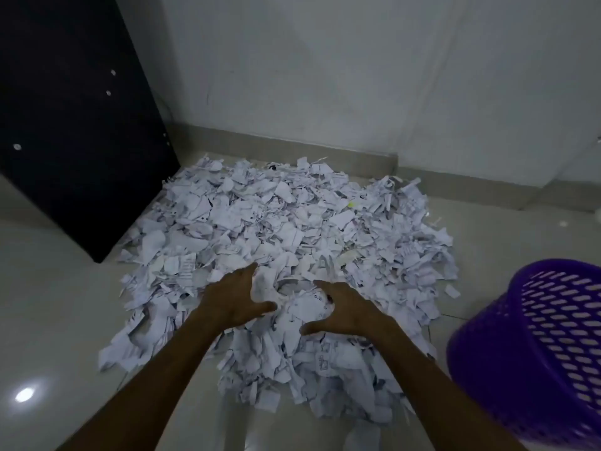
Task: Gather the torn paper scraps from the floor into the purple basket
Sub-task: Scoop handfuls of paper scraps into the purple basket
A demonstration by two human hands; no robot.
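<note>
A wide heap of torn white paper scraps [286, 229] covers the tiled floor in front of me. My left hand [234, 297] and my right hand [344, 309] lie on the near middle of the heap, facing each other with thumbs spread, cupping a mound of scraps [292, 301] between them. Their fingertips dig into the paper and are partly hidden. The purple perforated basket [536, 346] stands at the right edge of the view, tilted, its opening out of frame.
A dark cabinet [74, 125] stands at the left, touching the heap's far left edge. A pale wall with a skirting board [292, 148] runs behind the heap. Bare glossy tiles [55, 304] lie to the left.
</note>
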